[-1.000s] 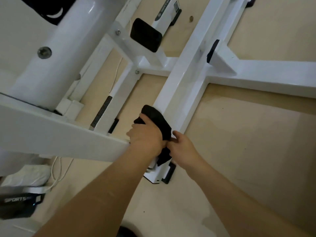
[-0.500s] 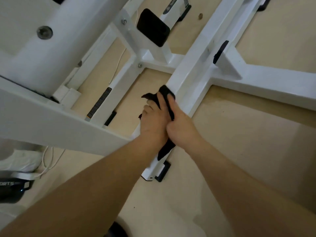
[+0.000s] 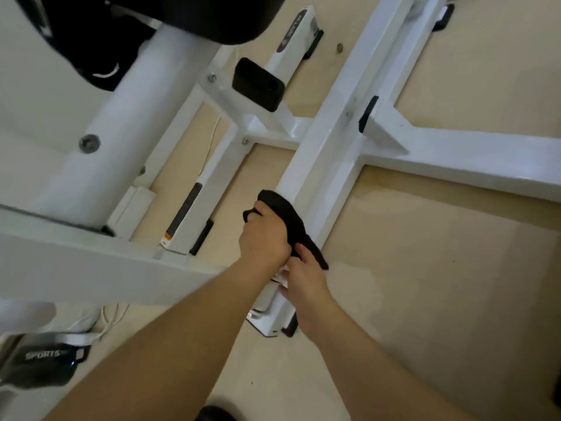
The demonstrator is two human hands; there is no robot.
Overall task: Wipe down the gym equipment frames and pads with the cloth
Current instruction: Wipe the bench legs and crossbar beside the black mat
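Printed in pale capitals on black object (image 3: 45, 367), at eight o'clock: "SPORTS". On dark label strip (image 3: 287, 38) along white frame leg (image 3: 300, 45), at twelve o'clock: logo and lettering, too small to read. On orange-and-white sticker (image 3: 168, 237), at nine o'clock: nothing legible.

One wide-angle camera, worn on the head, is looking steeply down and forward over the person's forearms. It is sitting close above the left hand (image 3: 262, 238) and right hand (image 3: 305, 281), taking in the white frame (image 3: 321, 159) and floor (image 3: 440, 284) beyond.
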